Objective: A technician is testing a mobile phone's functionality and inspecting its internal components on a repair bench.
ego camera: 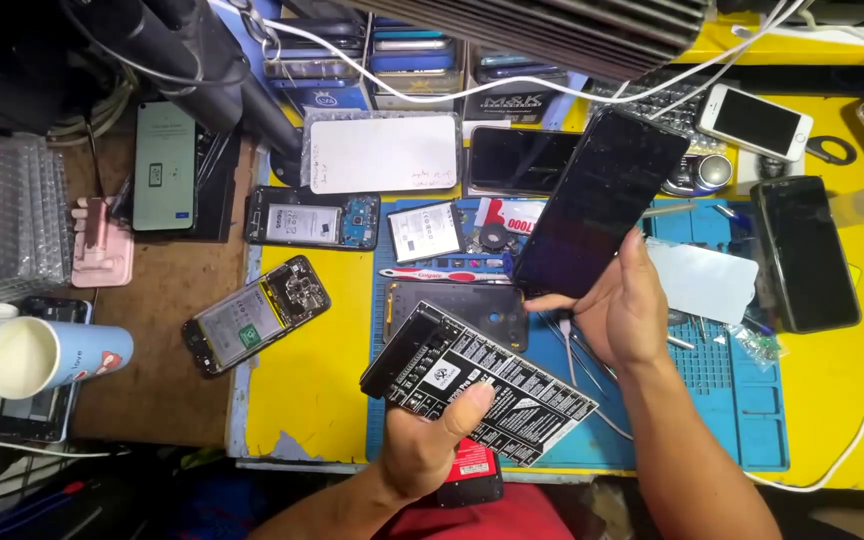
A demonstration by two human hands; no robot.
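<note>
Fingers of my right hand (624, 310) closed around a large black glossy smartphone (600, 200), screen dark, raised over the blue rubber work mat (752, 400) | my left hand (430, 445) clamps a black rectangular printed circuit board (482, 385), thumb on top | phone whole; board unconnected; opened phones lie about; judged early

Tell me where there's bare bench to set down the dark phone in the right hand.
Bare yellow bench lies between the opened phone and the blue mat; the mat's lower right grid is also free. Around the right hand and its dark phone, and along the back row of phones, it is crowded. The left hand holds a black board.
</note>
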